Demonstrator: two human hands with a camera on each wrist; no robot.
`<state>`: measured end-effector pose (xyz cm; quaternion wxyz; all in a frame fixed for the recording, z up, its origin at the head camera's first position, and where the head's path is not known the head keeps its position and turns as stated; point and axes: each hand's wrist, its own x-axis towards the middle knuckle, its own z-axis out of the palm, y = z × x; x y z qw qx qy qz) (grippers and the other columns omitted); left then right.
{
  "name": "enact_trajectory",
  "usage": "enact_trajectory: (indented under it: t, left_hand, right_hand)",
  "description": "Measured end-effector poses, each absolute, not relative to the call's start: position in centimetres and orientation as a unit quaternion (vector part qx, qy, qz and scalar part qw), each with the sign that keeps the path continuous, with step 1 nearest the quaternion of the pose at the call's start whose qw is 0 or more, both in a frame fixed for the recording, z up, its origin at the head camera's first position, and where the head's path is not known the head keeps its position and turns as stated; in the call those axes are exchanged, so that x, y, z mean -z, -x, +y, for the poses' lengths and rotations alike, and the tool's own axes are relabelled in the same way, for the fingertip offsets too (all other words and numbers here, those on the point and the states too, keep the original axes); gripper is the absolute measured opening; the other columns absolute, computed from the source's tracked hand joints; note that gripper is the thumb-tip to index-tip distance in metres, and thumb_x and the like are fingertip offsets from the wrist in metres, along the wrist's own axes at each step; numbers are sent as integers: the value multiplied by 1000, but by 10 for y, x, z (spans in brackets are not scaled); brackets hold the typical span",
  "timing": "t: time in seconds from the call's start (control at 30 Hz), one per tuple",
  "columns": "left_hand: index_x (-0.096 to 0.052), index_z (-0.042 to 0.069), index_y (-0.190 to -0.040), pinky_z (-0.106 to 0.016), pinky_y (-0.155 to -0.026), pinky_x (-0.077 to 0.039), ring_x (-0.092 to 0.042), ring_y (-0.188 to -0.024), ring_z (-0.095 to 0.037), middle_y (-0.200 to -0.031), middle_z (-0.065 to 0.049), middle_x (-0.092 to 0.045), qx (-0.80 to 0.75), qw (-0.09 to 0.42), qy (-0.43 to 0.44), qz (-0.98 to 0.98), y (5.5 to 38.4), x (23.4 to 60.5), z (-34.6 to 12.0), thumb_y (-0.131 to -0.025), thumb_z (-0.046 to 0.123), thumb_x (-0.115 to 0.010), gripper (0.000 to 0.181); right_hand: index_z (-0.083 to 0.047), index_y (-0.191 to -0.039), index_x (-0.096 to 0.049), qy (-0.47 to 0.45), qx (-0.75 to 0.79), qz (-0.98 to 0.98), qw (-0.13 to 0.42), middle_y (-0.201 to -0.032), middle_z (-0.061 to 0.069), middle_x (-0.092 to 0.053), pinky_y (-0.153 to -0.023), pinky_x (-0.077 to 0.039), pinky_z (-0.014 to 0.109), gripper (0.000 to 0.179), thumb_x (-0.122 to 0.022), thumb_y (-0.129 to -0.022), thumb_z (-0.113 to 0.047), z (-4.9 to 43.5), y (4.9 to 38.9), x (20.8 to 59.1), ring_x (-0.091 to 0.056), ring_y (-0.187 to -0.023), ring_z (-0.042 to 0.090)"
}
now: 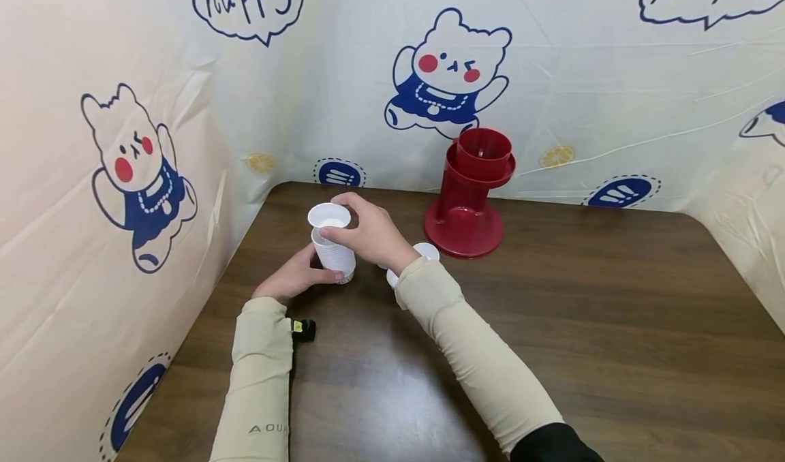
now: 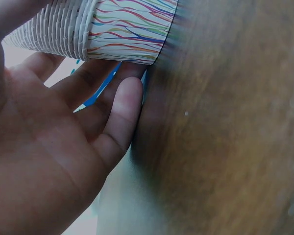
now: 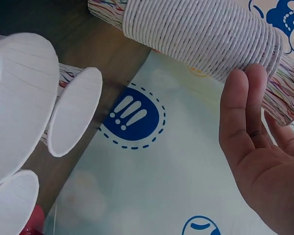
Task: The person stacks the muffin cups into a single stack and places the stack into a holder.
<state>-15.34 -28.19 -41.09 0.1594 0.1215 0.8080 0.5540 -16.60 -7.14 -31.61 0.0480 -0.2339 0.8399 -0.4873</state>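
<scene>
A tall stack of nested white paper cups [image 1: 336, 261] stands on the wooden table, left of centre. Around its lower part, my left hand [image 1: 297, 273] grips the stack; the left wrist view shows the bottom cup's wavy coloured stripes just above the thumb side. My right hand [image 1: 375, 234] holds the top paper cup [image 1: 324, 214] by its side, thumb at the near face. This cup sits raised out of the stack, its striped wall [image 3: 284, 93] exposed in the right wrist view. Two fingertips [image 3: 233, 81] there lie against the stacked rims.
Several single paper cups [image 3: 77, 111] stand to the right of the stack, partly hidden behind my right forearm in the head view. Behind them rises a red plastic stand [image 1: 465, 227] with a round base and cup-like top. Printed cloth [image 1: 343, 94] hangs around the table.
</scene>
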Motion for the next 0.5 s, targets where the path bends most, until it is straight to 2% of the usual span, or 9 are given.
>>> enact_trajectory:
  t: [0.23, 0.5]
  left_hand:
    - [-33, 8, -151, -53, -110, -31, -45, -127, -37, -142, -20, -48, -552, 165, -113, 809, 154, 412, -282, -88, 16, -79, 79]
    - [-34, 4, -150, -50, -110, -32, -48, -125, -35, -139, -20, -50, -558, 164, -119, 805, 155, 413, -282, -88, 13, -78, 76]
  right_hand:
    - [-15, -135, -58, 246, 449, 857, 60, -128, 1, -61, -94, -48, 36, 54, -79, -89, -34, -74, 167, 320, -55, -110, 17]
    - [-12, -138, -55, 242, 428, 867, 81, -129, 5, -59, -95, -47, 35, 59, -79, -89, -34, -75, 166, 323, -54, -114, 21]
